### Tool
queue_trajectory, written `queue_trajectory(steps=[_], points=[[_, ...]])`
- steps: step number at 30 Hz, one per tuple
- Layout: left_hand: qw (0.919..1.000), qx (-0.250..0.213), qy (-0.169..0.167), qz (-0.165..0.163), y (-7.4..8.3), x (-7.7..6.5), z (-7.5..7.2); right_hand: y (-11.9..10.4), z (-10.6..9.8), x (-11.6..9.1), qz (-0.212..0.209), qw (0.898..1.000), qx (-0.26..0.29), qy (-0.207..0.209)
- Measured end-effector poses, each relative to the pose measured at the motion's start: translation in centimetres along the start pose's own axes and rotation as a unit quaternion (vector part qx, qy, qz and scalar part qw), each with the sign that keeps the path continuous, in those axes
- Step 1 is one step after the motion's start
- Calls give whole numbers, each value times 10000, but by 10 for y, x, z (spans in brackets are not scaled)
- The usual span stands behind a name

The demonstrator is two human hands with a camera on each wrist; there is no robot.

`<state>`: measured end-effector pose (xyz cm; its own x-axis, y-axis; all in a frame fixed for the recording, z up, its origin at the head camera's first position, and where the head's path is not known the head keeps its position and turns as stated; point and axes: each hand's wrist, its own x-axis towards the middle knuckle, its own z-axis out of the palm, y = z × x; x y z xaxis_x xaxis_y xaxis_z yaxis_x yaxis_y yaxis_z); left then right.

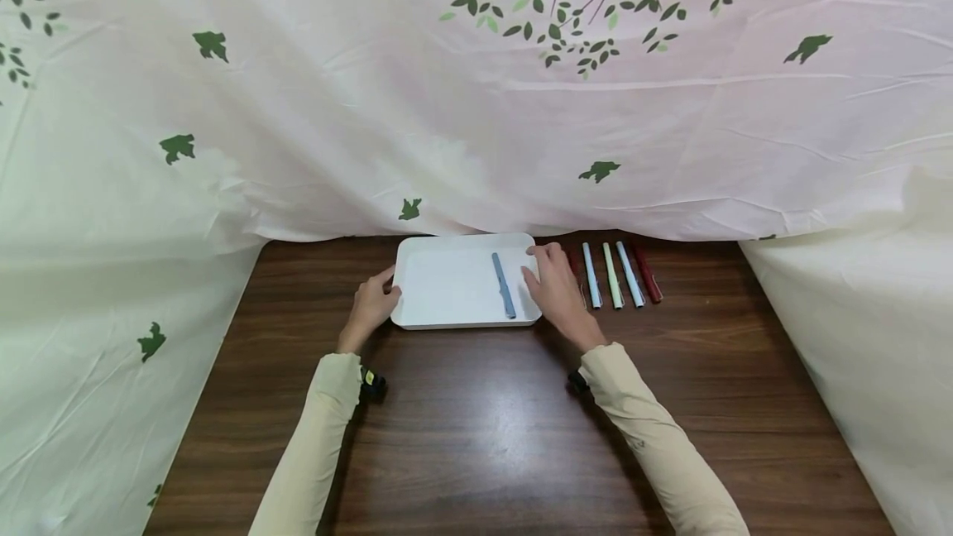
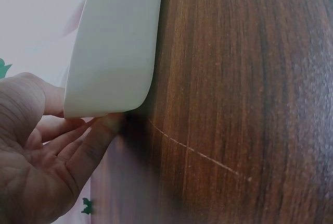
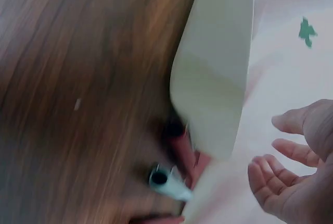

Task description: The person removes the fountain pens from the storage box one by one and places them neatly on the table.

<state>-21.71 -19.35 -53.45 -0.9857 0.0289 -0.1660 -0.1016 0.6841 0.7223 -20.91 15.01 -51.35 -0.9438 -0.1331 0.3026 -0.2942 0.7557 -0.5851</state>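
A shallow white tray (image 1: 447,284) lies near the back edge of the table, with one blue-grey pen (image 1: 503,285) in its right part. My left hand (image 1: 371,304) grips the tray's left side; in the left wrist view its thumb is at the rim and its fingers reach under the corner. Over the tray's right edge hovers my right hand (image 1: 558,292), its fingers loosely bent around nothing. In the right wrist view that hand (image 3: 291,166) is apart from the tray wall (image 3: 213,67). Beside it lie a light blue pen (image 1: 591,275) and a dark red pen (image 1: 573,263), partly hidden.
Further right, a pale green pen (image 1: 613,275), another light blue pen (image 1: 629,274) and a second dark red pen (image 1: 646,274) lie side by side on the dark wooden table (image 1: 476,420). A white cloth (image 1: 476,131) printed with leaves and birds hangs behind.
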Motion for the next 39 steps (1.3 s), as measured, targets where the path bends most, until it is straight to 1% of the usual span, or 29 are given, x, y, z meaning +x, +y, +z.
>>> queue_trajectory(steps=[4, 7, 12, 18, 22, 26, 29, 32, 35, 39], points=[[10000, 34, 14, 1, -1, 1, 0, -12, 13, 0, -97, 9997, 102, -223], [10000, 38, 14, 3, -1, 1, 0, -20, 21, -1, 21, 9990, 79, -436], [10000, 28, -4, -45, -1, 0, -1, -26, 33, -3, 262, 9958, -217, -854], [10000, 19, -25, -39, -2, 0, 0, -27, 43, -7, 658, 9864, -689, -1339], [10000, -35, 12, 8, -1, 0, 0, -28, 49, -8, 786, 9831, -873, -1404], [10000, -30, 4, 16, 0, 0, -1, -30, 49, -8, 764, 9836, -889, -1374], [10000, -2, -35, -11, 0, 0, -1, -32, 46, -6, 804, 9833, -732, -1458], [10000, 6, -25, -30, -1, -1, -1, -32, 39, -2, 956, 9802, -444, -1674], [10000, -7, -25, -12, -1, 0, -1, -32, 31, 3, 1237, 9743, -125, -1877], [10000, -19, -18, -17, -2, -1, -2, -33, 24, 9, 1608, 9650, 134, -2067]])
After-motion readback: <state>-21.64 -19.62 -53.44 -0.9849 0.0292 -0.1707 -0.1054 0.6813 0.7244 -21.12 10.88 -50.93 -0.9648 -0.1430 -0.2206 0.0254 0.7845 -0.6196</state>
